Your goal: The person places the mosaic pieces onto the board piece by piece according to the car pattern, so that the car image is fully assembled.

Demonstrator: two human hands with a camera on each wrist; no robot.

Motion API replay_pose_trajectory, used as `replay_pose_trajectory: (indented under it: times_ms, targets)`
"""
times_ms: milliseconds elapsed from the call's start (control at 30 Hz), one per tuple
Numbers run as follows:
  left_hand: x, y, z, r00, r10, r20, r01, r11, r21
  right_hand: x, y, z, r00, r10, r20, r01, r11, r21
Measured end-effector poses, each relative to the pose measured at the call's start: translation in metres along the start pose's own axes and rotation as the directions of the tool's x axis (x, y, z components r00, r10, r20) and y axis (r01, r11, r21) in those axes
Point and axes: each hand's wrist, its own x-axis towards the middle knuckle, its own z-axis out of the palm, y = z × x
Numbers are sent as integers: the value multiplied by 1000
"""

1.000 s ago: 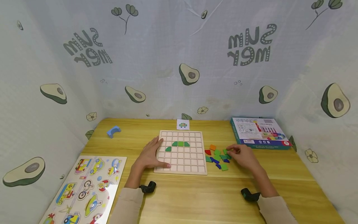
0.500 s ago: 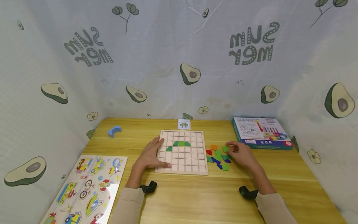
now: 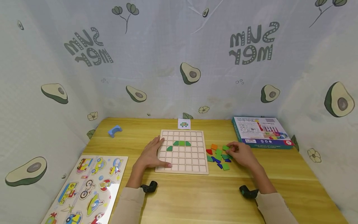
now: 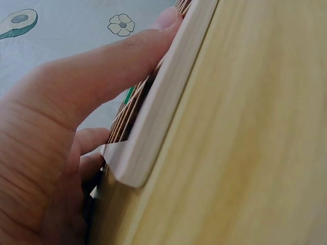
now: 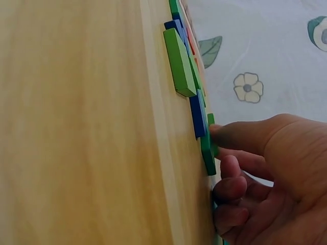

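Observation:
My left hand [image 3: 151, 155] rests spread on the left part of a wooden grid board [image 3: 190, 161], its thumb [image 4: 127, 64] lying over the near-left corner. On the grid sit two dark green quarter-round tiles flanking a light green square tile [image 3: 181, 143], and another dark green quarter-round tile [image 3: 169, 148] one row nearer. My right hand [image 3: 242, 154] is at the far right of the loose tiles, thumb and index finger pinching a light green square tile [image 3: 225, 147]. The other right fingers curl loosely beneath, close over the table in the right wrist view.
Several loose green, blue, red and orange tiles [image 3: 218, 151] lie right of the board. A small pattern card [image 3: 184, 124] is behind it. A boxed set [image 3: 261, 132] stands back right, a blue arch block [image 3: 115, 131] back left, a vehicle picture puzzle [image 3: 106, 168] front left.
The light green square tile at my right fingertips has shifted slightly away from me, out from the other tiles. My left hand stays in place on the board.

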Motion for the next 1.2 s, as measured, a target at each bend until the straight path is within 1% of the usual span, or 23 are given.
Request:
replay_pose_trajectory:
  times_ms: [133, 267, 333, 467, 567, 767, 967, 1200]
  targets:
    - [0, 0, -1, 1000, 4, 2, -4, 1000, -3, -1, 0, -1, 1000, -2, -9, 2, 1000, 0]
    - [0, -2, 0, 1000, -8, -5, 8, 1000, 9, 1, -1, 0, 1000, -23, -6, 24, 1000, 7]
    - [0, -2, 1, 1000, -2, -2, 2, 1000, 15, 2, -2, 1, 1000, -28, -11, 28, 1000, 13]
    - [2, 0, 1, 1000, 16, 7, -16, 1000, 11, 2, -9, 0, 1000, -19, -23, 19, 999, 28]
    - [2, 1, -1, 1000, 10, 2, -10, 1000, -1, 4, -16, 2, 1000, -15, -19, 15, 999, 34]
    - [0, 2, -3, 1000, -2, 12, 2, 1000, -1, 8, -30, 12, 1000, 0, -5, 0, 999, 52]
    - [-2, 4, -4, 1000, -6, 10, 6, 1000, -18, 12, -42, 26, 1000, -17, 17, 15, 997, 74]
    - [1, 0, -2, 1000, -4, 7, 4, 1000, -18, 13, -60, 37, 998, -52, 31, 48, 992, 117]
